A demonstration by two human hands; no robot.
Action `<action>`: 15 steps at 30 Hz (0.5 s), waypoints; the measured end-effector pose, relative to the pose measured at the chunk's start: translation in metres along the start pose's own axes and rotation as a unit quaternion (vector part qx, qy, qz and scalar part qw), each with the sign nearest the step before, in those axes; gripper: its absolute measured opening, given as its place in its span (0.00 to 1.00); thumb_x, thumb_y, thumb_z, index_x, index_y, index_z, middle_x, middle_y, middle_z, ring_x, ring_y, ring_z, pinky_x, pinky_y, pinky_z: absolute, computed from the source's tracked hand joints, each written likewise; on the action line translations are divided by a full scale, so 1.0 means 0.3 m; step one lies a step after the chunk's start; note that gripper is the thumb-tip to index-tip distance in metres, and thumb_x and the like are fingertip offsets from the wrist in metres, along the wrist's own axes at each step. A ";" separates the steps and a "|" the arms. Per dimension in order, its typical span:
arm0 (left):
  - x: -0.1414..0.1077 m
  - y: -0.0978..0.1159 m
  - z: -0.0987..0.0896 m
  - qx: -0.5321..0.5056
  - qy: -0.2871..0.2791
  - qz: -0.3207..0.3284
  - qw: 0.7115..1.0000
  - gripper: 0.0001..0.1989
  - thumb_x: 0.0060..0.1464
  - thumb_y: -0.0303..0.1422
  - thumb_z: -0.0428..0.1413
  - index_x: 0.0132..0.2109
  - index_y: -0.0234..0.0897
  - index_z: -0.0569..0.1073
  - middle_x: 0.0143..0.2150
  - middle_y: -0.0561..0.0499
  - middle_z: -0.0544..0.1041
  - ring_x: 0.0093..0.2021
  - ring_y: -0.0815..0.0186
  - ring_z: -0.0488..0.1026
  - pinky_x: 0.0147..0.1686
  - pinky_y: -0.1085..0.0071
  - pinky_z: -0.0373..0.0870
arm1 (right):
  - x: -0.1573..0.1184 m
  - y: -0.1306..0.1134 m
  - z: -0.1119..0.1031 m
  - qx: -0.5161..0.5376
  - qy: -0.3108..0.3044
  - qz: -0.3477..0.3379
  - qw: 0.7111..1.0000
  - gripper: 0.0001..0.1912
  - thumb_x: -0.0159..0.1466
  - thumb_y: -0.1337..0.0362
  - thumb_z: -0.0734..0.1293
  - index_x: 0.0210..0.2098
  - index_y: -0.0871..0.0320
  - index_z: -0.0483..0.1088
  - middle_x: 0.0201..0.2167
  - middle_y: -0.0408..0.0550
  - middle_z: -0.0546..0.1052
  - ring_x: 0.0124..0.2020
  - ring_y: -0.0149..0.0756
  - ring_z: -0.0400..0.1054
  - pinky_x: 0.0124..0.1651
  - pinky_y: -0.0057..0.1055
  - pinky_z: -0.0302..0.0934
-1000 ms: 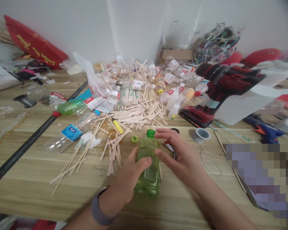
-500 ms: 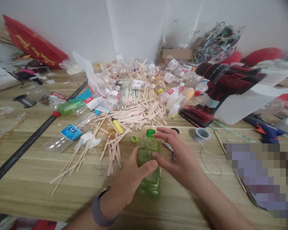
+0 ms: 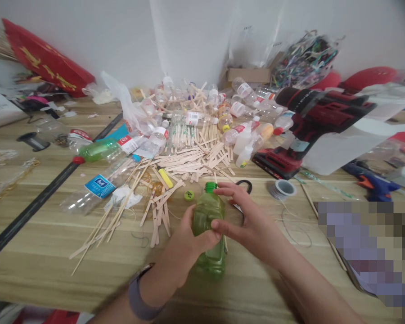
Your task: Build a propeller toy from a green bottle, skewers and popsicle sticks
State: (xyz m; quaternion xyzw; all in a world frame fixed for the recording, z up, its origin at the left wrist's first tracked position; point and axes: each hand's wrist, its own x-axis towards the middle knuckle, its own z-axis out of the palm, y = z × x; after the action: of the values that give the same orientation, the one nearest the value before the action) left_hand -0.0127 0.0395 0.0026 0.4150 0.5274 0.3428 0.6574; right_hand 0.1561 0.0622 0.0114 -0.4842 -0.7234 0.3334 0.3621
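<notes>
A green plastic bottle (image 3: 209, 211) stands upright and uncapped near the front of the wooden table. My left hand (image 3: 185, 245) is wrapped round its lower left side, thumb across the front. My right hand (image 3: 248, 220) is at the bottle's upper right, its fingers stretched and apart. Its fingertips are beside the neck and its thumb rests against the bottle's front. A green cap (image 3: 189, 195) lies left of the neck. Partly hidden behind my right hand is a black-handled tool (image 3: 245, 185), perhaps scissors.
Wooden craft sticks (image 3: 195, 159) and several clear bottles (image 3: 245, 90) are heaped at the back. A red-and-black cordless drill (image 3: 300, 130) stands at right, near a wire spool (image 3: 283, 189) and a blue glue gun (image 3: 374, 182). Thin skewers (image 3: 121, 211) and a labelled bottle (image 3: 87, 193) lie left.
My right thumb has shifted slightly left across the bottle's front. The bottle and both hands have moved a little left in view, and more of the black handle shows.
</notes>
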 end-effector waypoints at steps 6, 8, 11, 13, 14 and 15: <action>-0.008 0.012 0.004 -0.045 -0.034 0.010 0.998 0.33 0.46 0.36 0.65 0.58 0.41 0.64 0.52 0.47 0.77 0.52 0.57 0.73 0.50 0.64 0.67 | -0.001 -0.003 -0.013 -0.064 0.030 -0.047 0.996 0.23 0.59 0.61 0.70 0.53 0.50 0.64 0.61 0.54 0.62 0.65 0.48 0.55 0.61 0.51 0.55; -0.010 0.017 0.007 -0.046 -0.040 0.023 0.998 0.30 0.46 0.36 0.64 0.56 0.40 0.65 0.53 0.47 0.76 0.52 0.56 0.73 0.51 0.63 0.66 | 0.000 -0.008 -0.013 -0.084 0.050 -0.072 0.993 0.22 0.59 0.62 0.70 0.52 0.50 0.64 0.61 0.55 0.62 0.64 0.49 0.56 0.61 0.52 0.56; -0.011 0.019 0.011 -0.028 -0.028 0.018 0.999 0.29 0.47 0.35 0.63 0.56 0.40 0.66 0.50 0.48 0.78 0.50 0.55 0.73 0.52 0.62 0.65 | 0.001 -0.011 -0.009 -0.090 0.056 -0.088 0.991 0.21 0.60 0.62 0.70 0.52 0.51 0.64 0.61 0.56 0.62 0.63 0.50 0.57 0.60 0.52 0.56; -0.012 0.019 0.013 -0.031 -0.018 0.006 0.999 0.29 0.47 0.35 0.62 0.57 0.40 0.66 0.48 0.48 0.78 0.49 0.56 0.74 0.51 0.61 0.65 | 0.002 -0.009 -0.009 -0.073 0.048 -0.077 0.993 0.19 0.61 0.61 0.69 0.51 0.51 0.64 0.60 0.56 0.63 0.63 0.50 0.58 0.60 0.52 0.57; -0.013 0.020 0.014 -0.038 -0.016 0.004 0.999 0.29 0.47 0.35 0.62 0.57 0.40 0.65 0.47 0.49 0.79 0.48 0.56 0.74 0.51 0.61 0.65 | 0.002 -0.008 -0.011 -0.060 0.044 -0.068 0.995 0.17 0.63 0.60 0.68 0.51 0.51 0.65 0.60 0.56 0.64 0.62 0.50 0.58 0.59 0.52 0.58; -0.013 0.022 0.015 -0.047 -0.017 0.001 0.999 0.29 0.47 0.34 0.61 0.57 0.40 0.66 0.46 0.49 0.79 0.48 0.56 0.74 0.50 0.61 0.66 | 0.002 -0.007 -0.015 -0.048 0.044 -0.060 0.996 0.16 0.64 0.58 0.67 0.51 0.51 0.65 0.59 0.55 0.65 0.62 0.49 0.59 0.59 0.52 0.58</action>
State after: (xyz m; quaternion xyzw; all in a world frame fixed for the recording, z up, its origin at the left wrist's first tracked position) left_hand -0.0094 0.0379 0.0105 0.3903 0.4988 0.3609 0.6845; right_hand 0.1588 0.0627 0.0155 -0.4714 -0.7495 0.2538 0.3893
